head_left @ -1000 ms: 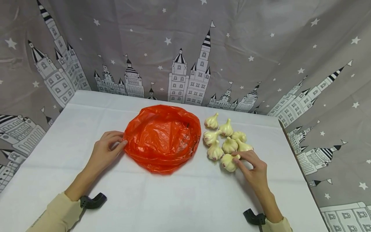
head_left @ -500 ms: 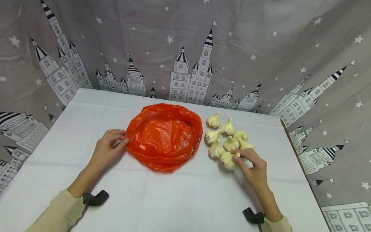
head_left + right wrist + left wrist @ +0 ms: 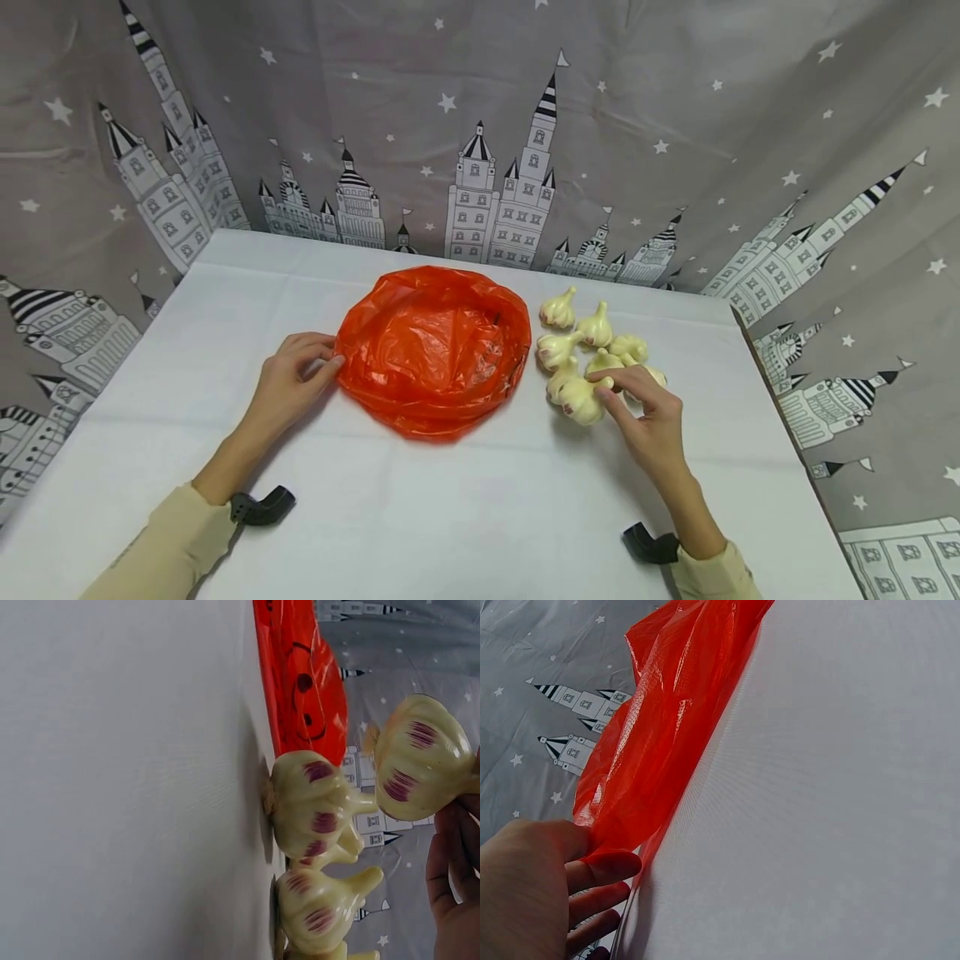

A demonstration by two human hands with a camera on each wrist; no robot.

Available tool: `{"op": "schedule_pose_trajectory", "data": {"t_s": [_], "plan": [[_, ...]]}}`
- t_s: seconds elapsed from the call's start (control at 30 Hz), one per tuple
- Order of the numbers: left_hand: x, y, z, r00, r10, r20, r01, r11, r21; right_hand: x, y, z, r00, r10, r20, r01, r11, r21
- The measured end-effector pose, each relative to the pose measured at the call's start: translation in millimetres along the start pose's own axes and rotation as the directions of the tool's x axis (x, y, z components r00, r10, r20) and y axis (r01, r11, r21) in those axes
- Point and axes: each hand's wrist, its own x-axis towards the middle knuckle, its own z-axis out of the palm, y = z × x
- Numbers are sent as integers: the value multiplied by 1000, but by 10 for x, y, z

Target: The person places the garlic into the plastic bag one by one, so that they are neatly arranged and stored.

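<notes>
While the left hand (image 3: 296, 375) pinches the near-left rim of an open red plastic bag (image 3: 435, 421) between thumb and forefinger, the right hand (image 3: 648, 408) pinches a garlic bulb (image 3: 581, 402) by its stem, lifted clear of the surface. Other bulbs (image 3: 557, 350) sit clustered just right of the bag, toward the table's far right. Surface is a white cloth (image 3: 450, 517), matte, faint fold creases, soft shadows under hands. Grey backdrop (image 3: 675, 92) hangs behind and along both sides, printed with white castles (image 3: 472, 200), black-striped spires, scattered stars. Beige sleeves (image 3: 161, 546), black wrist devices (image 3: 262, 506) at both cuffs.
</notes>
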Motion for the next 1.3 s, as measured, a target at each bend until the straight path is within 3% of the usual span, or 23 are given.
{"op": "schedule_pose_trajectory", "data": {"t_s": [0.3,0.77,1.3], "plan": [[-9,-3,1,1000,-10,1,10,1000,13,108,-29,71,984,161,70,-167,981,94],[-4,5,26,1000,7,18,-6,1000,-5,320,-109,274,969,243,40,-246,963,107],[-13,-2,-14,1000,12,6,-12,1000,-6,573,-161,574,966,252,56,-257,960,108]]}}
